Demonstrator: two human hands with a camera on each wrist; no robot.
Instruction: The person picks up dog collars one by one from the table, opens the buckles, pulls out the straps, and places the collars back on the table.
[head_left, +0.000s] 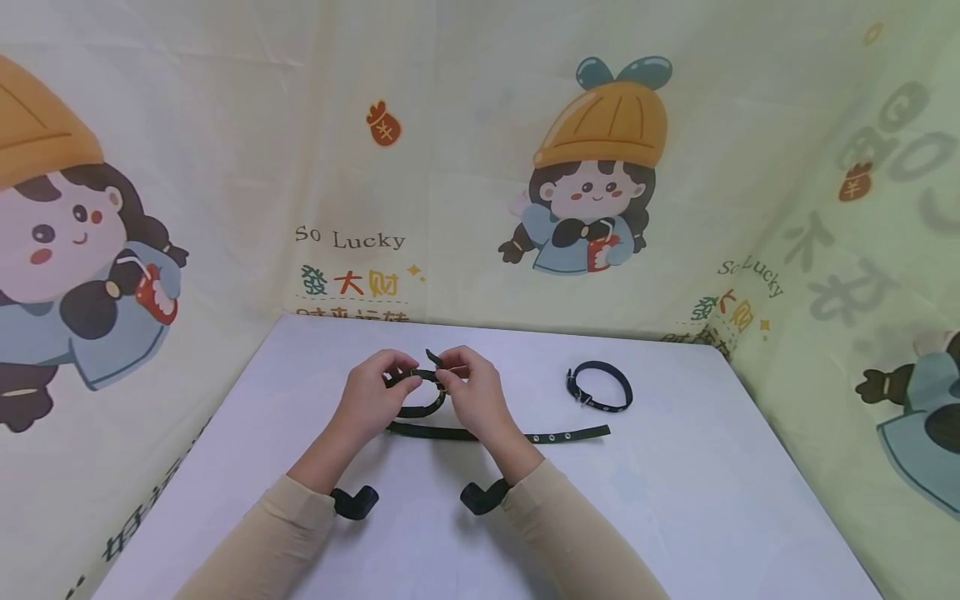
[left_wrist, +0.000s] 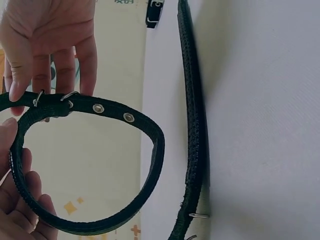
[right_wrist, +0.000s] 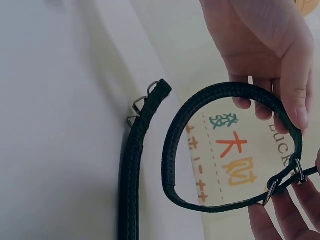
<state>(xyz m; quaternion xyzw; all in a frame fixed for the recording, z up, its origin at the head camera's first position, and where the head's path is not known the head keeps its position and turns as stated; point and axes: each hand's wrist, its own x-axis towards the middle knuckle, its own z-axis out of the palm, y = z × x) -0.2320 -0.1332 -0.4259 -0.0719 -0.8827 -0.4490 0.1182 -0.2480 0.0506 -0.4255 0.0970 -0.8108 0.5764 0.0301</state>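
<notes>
A dark collar [left_wrist: 159,150] with metal eyelets is bent into a loop and held above the table between both hands. My left hand [head_left: 378,392] pinches the band on the left side of the loop. At the buckle [right_wrist: 299,171], my right hand [head_left: 472,387] pinches the strap between thumb and fingers. The strap runs through the buckle, and its free tip [head_left: 432,357] sticks up beside the right hand. A metal ring [right_wrist: 270,193] hangs close to the buckle.
Below the hands, a second dark collar [head_left: 570,437] lies stretched out on the white table [head_left: 675,517], partly covered by the right wrist. To the right lies a buckled collar [head_left: 628,387] in a round loop. A printed cloth [head_left: 465,167] hangs behind.
</notes>
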